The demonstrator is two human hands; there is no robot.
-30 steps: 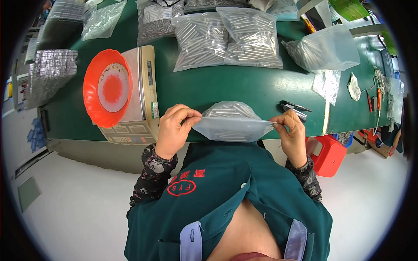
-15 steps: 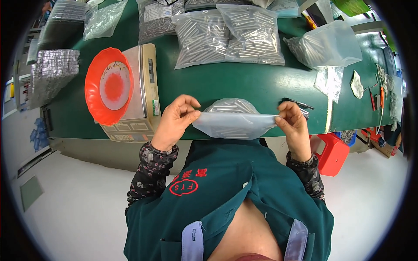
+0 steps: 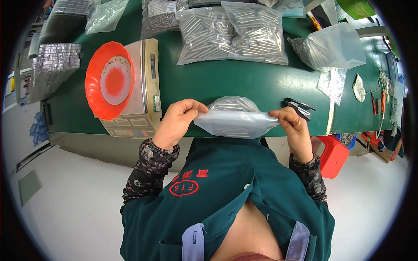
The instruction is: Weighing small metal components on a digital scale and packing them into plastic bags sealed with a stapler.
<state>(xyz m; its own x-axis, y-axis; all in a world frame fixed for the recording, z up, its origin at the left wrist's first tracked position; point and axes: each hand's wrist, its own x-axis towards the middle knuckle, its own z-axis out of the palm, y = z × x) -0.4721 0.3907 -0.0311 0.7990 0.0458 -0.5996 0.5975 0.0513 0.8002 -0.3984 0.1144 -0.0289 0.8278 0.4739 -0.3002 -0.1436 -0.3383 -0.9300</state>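
Both forearms rise from below; the left hand [image 3: 177, 123] and right hand [image 3: 294, 126] are level, well apart, fingers pinched shut.

Clear plastic bag [image 3: 235, 119]: thin film, glossy, wrinkled, w/ small shiny metal pins inside. Bigger bags of pins [image 3: 233, 32] further back: same clear film, contents bright steel-grey. Counter [image 3: 217, 80]: green, smooth, matt w/ slight sheen. Orange bowl [image 3: 109, 80]: glossy plastic. Scale [image 3: 146, 82] under it: beige plastic, matt, brushed-metal plate. Foil-like silver packs [image 3: 54, 65]: shiny, ridged. Sleeves: patterned cloth; apron: green cloth, matt.
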